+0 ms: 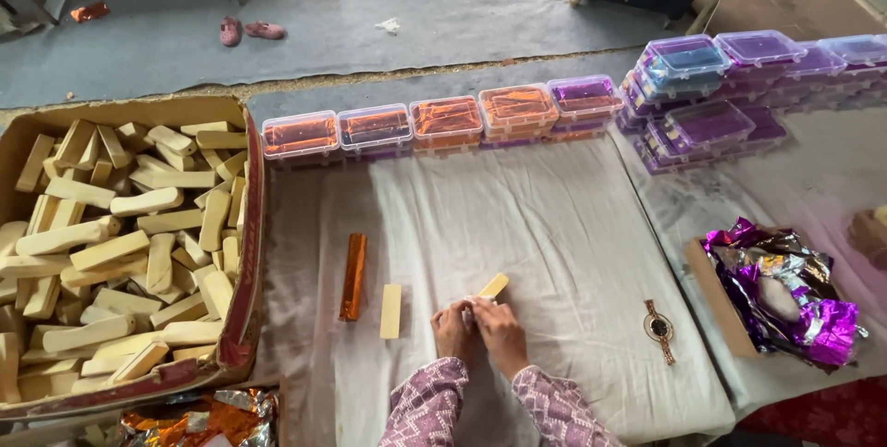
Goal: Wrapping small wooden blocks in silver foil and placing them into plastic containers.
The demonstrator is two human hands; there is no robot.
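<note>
White cloth covers the bench (554,225). My left hand (455,329) and right hand (499,332) grip closed on one pale block (492,286); best pinch it steady, low to the cloth.

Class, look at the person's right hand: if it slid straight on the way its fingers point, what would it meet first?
The right hand points up and slightly left, already touching the pale bar. Beyond that lies bare white cloth, then probably the orange-filled clear boxes; depth is uncertain.
</note>
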